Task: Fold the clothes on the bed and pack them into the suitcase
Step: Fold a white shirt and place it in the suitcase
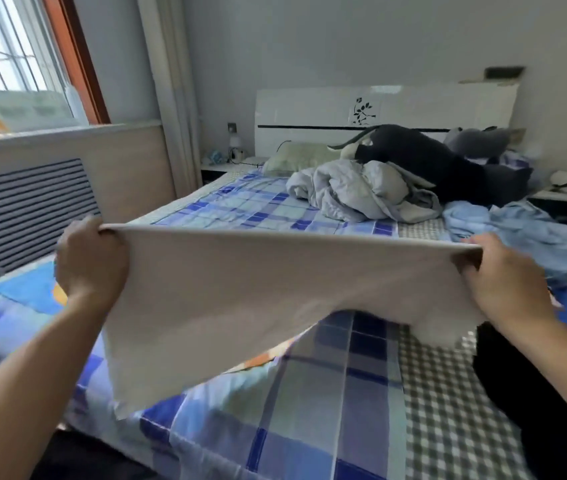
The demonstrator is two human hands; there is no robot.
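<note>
A pale beige garment hangs stretched in the air above the bed. My left hand grips its upper left corner and my right hand grips its upper right corner, so the top edge runs taut between them. The cloth's lower part droops toward the blue checked sheet. Further back lie a crumpled light grey garment, dark clothes and a light blue garment. No suitcase is in view.
A black item lies on the bed at the right. A white headboard and a pillow are at the far end. A window and slatted radiator cover line the left wall. Nightstands flank the bed.
</note>
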